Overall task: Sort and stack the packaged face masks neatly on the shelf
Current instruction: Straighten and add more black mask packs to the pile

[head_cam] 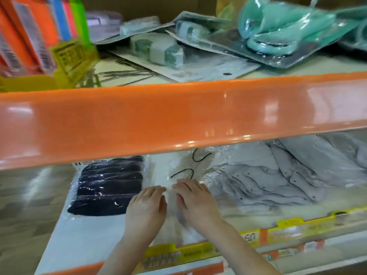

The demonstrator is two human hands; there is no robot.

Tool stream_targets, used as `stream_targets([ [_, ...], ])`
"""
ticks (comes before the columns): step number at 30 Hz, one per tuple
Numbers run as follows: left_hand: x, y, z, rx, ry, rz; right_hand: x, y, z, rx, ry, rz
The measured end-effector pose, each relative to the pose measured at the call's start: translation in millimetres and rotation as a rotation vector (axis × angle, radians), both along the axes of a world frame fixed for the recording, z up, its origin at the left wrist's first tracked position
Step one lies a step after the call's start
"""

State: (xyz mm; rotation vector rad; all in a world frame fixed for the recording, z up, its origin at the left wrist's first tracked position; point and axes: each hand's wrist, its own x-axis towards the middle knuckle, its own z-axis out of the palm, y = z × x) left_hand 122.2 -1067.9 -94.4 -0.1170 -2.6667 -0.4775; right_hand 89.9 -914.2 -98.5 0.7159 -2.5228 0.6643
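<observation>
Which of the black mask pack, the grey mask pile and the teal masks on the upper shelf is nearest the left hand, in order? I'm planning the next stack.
From the left hand:
1. Black mask pack, just to its left on the same shelf.
2. Grey mask pile, to the right, beyond the right hand.
3. Teal masks, on the upper shelf, far right.

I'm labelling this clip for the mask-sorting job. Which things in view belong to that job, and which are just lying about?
Belong to the job:
- white mask pack, under both hands: left hand, right hand
- black mask pack
- grey mask packs
- lower shelf

Just lying about:
- teal items in clear wrap on the upper shelf
- carded packs
- coloured cartons
</observation>
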Motion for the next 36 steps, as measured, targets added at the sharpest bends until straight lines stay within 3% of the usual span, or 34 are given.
stream_targets([
  [9, -12.2, 113.4, 1.9, 0.033, 0.013, -0.123, 1.0, 110.1, 2.3, -0.066, 0.009, -0.113],
  [20, -30.9, 206.8, -4.7, 0.005, 0.177, -0.206, -13.1, 210.8, -9.1, -0.016, 0.01, -0.281],
  [31, -42.6, 251.3, -25.2, -0.011, 0.123, -0.168, -21.9, 242.4, -29.8, 0.174, -0.096, -0.305],
  [36, -43.0, 252.3, -32.6, -0.021, 0.157, -0.146, -23.5, 243.1, -33.6, 0.058, -0.123, -0.249],
])
